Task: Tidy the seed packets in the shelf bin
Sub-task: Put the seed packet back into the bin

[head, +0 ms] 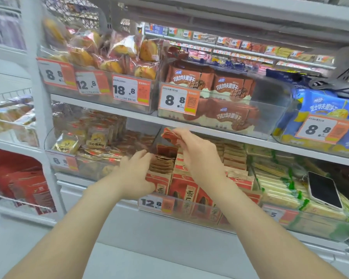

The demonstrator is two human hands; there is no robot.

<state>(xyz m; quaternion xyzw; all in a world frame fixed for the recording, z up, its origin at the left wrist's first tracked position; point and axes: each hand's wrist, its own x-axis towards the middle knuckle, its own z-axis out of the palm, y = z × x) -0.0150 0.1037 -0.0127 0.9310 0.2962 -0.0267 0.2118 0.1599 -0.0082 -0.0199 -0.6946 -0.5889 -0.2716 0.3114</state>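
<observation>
Red and tan seed packets point(181, 186) stand in rows inside a clear shelf bin point(191, 216) with a 12.8 price tag on its front. My left hand point(137, 174) rests against the left row, its fingers laid over the packet tops and its thumb at the front packet. My right hand point(197, 152) is raised above the bin and pinches one red seed packet point(170, 135) by its edge, lifted clear of the rows just under the shelf above.
A white phone point(323, 189) lies on the yellow-green packets in the bin to the right. A bin of yellow pastry packs point(85, 141) sits to the left. The shelf above holds brown wafer packs point(210, 83) and blue packs point(326, 111), close over my right hand.
</observation>
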